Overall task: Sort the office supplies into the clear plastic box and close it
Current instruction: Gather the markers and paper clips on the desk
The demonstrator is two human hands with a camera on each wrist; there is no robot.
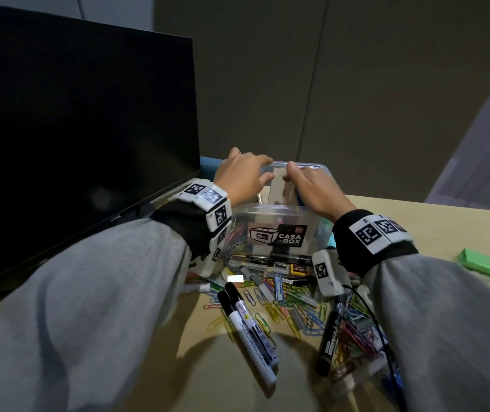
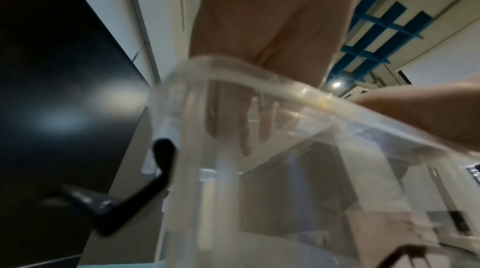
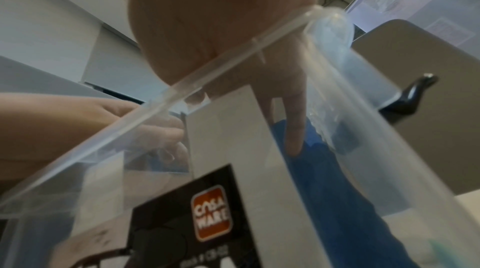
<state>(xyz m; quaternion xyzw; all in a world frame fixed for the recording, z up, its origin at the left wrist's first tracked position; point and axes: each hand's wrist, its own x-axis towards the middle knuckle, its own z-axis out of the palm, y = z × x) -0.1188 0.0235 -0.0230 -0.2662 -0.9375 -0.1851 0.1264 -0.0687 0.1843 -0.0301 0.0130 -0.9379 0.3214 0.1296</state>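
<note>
both hands point(image 1: 270, 179) reach into clear plastic box point(image 1: 273, 221), fingers relaxed, gripping nothing; risk: box tips, paper clips point(image 1: 291, 301) scatter off table.

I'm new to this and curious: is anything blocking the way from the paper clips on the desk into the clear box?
No lid shows over the clear box; its top looks open. Only the left hand and right hand reach across it, fingers at the far rim; the paper clips lie right before it.
</note>
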